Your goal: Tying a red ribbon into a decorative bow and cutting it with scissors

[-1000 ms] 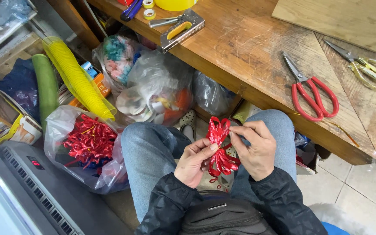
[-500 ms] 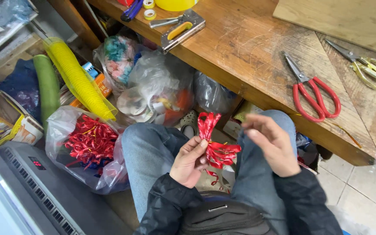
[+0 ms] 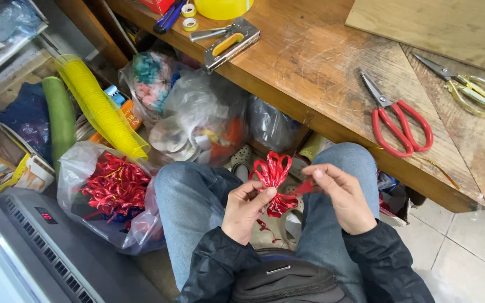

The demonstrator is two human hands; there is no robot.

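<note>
Raised slightly, red ribbon bow [image 3: 273, 178] stays pinched between left hand [image 3: 246, 209] and right hand [image 3: 341, 196].

Your left hand [image 3: 247, 210] pinches a red ribbon bow [image 3: 274, 180] below the wooden table [image 3: 321, 67]; right hand [image 3: 341, 196] tugs its strand.

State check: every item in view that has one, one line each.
Left hand: pinching the red ribbon bow at its middle.
Right hand: fingers pulling a red strand off the bow's side.
Red-handled scissors: lying on the wooden table, blades nearly shut.
Gold scissors: lying flat, shut.
Staple gun: resting on the table, untouched.
Clear bag: open, holding red bows.
</note>
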